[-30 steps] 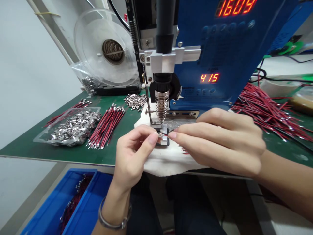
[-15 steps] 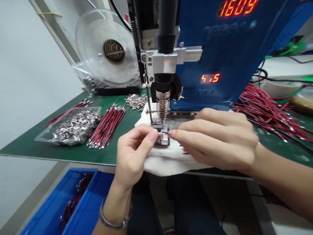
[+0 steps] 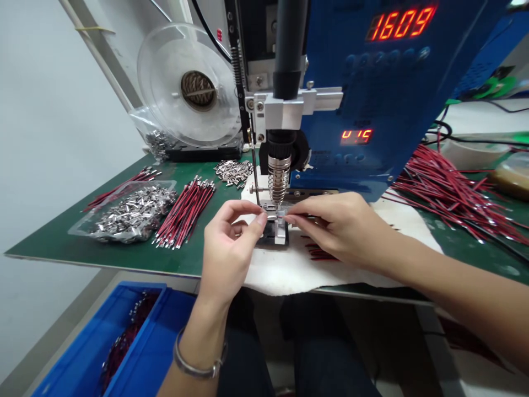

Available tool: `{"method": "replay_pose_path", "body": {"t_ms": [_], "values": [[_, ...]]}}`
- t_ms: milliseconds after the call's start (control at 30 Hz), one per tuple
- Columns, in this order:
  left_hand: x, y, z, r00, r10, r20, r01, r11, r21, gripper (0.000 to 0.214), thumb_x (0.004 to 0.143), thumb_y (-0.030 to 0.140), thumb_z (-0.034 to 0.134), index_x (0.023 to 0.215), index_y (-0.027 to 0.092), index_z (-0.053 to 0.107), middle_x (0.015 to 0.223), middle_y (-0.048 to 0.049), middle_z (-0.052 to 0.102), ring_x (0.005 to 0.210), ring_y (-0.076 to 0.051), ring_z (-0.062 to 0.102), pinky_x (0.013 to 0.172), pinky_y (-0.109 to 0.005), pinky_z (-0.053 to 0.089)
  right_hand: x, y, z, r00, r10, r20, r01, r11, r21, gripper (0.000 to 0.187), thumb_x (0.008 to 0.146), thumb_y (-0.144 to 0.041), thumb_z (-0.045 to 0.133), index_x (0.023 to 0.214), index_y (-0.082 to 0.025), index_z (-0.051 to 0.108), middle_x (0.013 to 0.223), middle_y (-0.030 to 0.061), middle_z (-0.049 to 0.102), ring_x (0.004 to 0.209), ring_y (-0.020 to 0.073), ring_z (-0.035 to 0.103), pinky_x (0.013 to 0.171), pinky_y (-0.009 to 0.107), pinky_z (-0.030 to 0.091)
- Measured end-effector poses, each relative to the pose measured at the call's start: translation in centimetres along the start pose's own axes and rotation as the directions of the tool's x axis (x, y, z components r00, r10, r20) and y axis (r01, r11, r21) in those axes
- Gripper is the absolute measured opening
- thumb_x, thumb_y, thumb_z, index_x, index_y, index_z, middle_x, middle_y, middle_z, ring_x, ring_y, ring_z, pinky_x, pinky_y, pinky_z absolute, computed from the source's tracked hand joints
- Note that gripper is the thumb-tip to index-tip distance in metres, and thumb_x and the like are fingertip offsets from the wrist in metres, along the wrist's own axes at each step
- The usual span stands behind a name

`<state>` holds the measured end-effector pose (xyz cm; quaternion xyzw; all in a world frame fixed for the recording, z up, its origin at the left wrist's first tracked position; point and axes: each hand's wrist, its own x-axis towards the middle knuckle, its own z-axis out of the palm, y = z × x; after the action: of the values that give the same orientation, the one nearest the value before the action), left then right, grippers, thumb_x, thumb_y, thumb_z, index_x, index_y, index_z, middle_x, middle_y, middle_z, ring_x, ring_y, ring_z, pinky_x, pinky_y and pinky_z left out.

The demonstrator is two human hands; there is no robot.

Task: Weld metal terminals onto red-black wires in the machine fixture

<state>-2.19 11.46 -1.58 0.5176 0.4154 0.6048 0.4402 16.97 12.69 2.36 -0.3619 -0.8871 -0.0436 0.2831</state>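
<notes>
One tiny metal piece (image 3: 271, 217) is by the silver block (image 3: 280, 231), under the springy tip (image 3: 279, 186). I see my left hand (image 3: 231, 242) pinching it with finger and thumb. My right hand (image 3: 347, 227) has finger and thumb almost together beside it; I can't tell if they hold anything.

small silver metal fixture (image 3: 280, 232) blocking me low down, silver spring-coiled nozzle (image 3: 279, 184) above, blue boxy machine (image 3: 388, 99) beyond, free room nearer over flat white sheet (image 3: 285, 275)
</notes>
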Motion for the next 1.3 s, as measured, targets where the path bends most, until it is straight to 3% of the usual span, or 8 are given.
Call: {"method": "replay_pose_path", "body": {"t_ms": [233, 400, 600, 833, 1000, 1067, 1167, 1300], "values": [[0.3, -0.1, 0.2, 1.0, -0.025, 0.001, 0.025, 0.996, 0.09, 0.017, 0.076, 0.03, 0.075, 0.084, 0.019, 0.065, 0.082, 0.0014, 0.064, 0.049, 0.0, 0.038, 0.045, -0.013, 0.03, 0.1, 0.2, -0.2, 0.998, 0.006, 0.067, -0.005, 1.0, -0.01, 0.022, 0.095, -0.026, 0.052, 0.092, -0.015, 0.071, 0.076, 0.0009, 0.069, 0.063, 0.0113, 0.06, 0.063, 0.024, 0.039], [0.3, 0.0, 0.2, 0.999, -0.03, -0.012, 0.031, 0.995, 0.098, 0.018, 0.075, 0.031, 0.076, 0.084, 0.02, 0.065, 0.085, 0.0001, 0.066, 0.056, -0.003, 0.048, 0.049, -0.014, 0.035, 0.1, 0.2, -0.6, 0.998, -0.003, 0.058, 0.001, 0.999, 0.033, 0.015, 0.091, -0.02, 0.056, 0.093, -0.014, 0.07, 0.077, 0.0001, 0.069, 0.064, 0.0102, 0.06, 0.061, 0.021, 0.04], [0.3, -0.1, 0.2, 0.999, -0.034, -0.021, 0.035, 0.996, 0.078, 0.019, 0.075, 0.032, 0.076, 0.083, 0.019, 0.065, 0.081, 0.0009, 0.064, 0.048, -0.001, 0.037, 0.043, -0.014, 0.028, 0.1, 0.6, -0.7, 0.994, -0.079, 0.076, 0.07, 0.992, 0.106, 0.015, 0.089, -0.01, 0.054, 0.094, -0.011, 0.068, 0.089, 0.0015, 0.071, 0.076, 0.0095, 0.063, 0.069, 0.018, 0.044], [0.2, -0.1, 0.5, 0.999, -0.032, -0.03, 0.034, 0.997, 0.062, 0.022, 0.075, 0.035, 0.076, 0.086, 0.019, 0.065, 0.083, -0.0003, 0.064, 0.048, -0.002, 0.038, 0.043, -0.016, 0.029, 0.4, 0.5, -0.9, 0.992, -0.031, 0.126, 0.017, 0.994, 0.107, 0.017, 0.089, -0.01, 0.053, 0.095, -0.014, 0.068, 0.091, 0.0003, 0.071, 0.077, 0.0099, 0.064, 0.069, 0.019, 0.043], [-0.2, 0.8, -0.5, 0.979, 0.112, -0.172, -0.068, 0.968, 0.242, 0.02, 0.082, 0.037, 0.068, 0.092, 0.021, 0.064, 0.077, 0.0001, 0.064, 0.051, -0.006, 0.046, 0.046, -0.018, 0.036, 0.4, 0.4, -1.0, 0.988, -0.01, 0.152, -0.005, 0.995, 0.097, 0.019, 0.089, -0.011, 0.051, 0.095, -0.015, 0.069, 0.091, 0.002, 0.071, 0.078, 0.0113, 0.064, 0.07, 0.02, 0.043], [0.1, 1.0, -1.5, 0.975, 0.166, -0.145, -0.109, 0.936, 0.334, 0.019, 0.083, 0.038, 0.066, 0.086, 0.019, 0.064, 0.075, -0.0001, 0.064, 0.055, -0.007, 0.05, 0.049, -0.018, 0.038, 0.4, 0.4, -1.0, 0.987, -0.002, 0.16, -0.013, 0.995, 0.097, 0.019, 0.089, -0.012, 0.051, 0.095, -0.015, 0.069, 0.091, 0.0024, 0.07, 0.078, 0.0118, 0.064, 0.07, 0.021, 0.044], [0.6, 0.9, -2.6, 0.996, 0.076, -0.038, -0.056, 0.922, 0.383, 0.024, 0.086, 0.038, 0.062, 0.075, 0.017, 0.062, 0.069, -0.0012, 0.063, 0.06, -0.009, 0.054, 0.05, -0.018, 0.036, 0.4, 0.4, -1.0, 0.988, -0.019, 0.154, 0.004, 0.996, 0.094, 0.019, 0.089, -0.012, 0.051, 0.093, -0.014, 0.069, 0.09, 0.0028, 0.07, 0.077, 0.0124, 0.063, 0.068, 0.022, 0.044], [1.0, 0.7, -3.0, 1.0, -0.01, -0.027, 0.018, 0.944, 0.328, 0.026, 0.086, 0.037, 0.06, 0.07, 0.017, 0.06, 0.07, -0.0016, 0.062, 0.057, -0.008, 0.051, 0.045, -0.018, 0.029, 0.5, 0.2, -1.1, 0.988, -0.026, 0.152, 0.015, 0.997, 0.077, 0.02, 0.088, -0.011, 0.051, 0.092, -0.014, 0.07, 0.088, 0.0024, 0.071, 0.076, 0.0121, 0.063, 0.067, 0.022, 0.044]]}}
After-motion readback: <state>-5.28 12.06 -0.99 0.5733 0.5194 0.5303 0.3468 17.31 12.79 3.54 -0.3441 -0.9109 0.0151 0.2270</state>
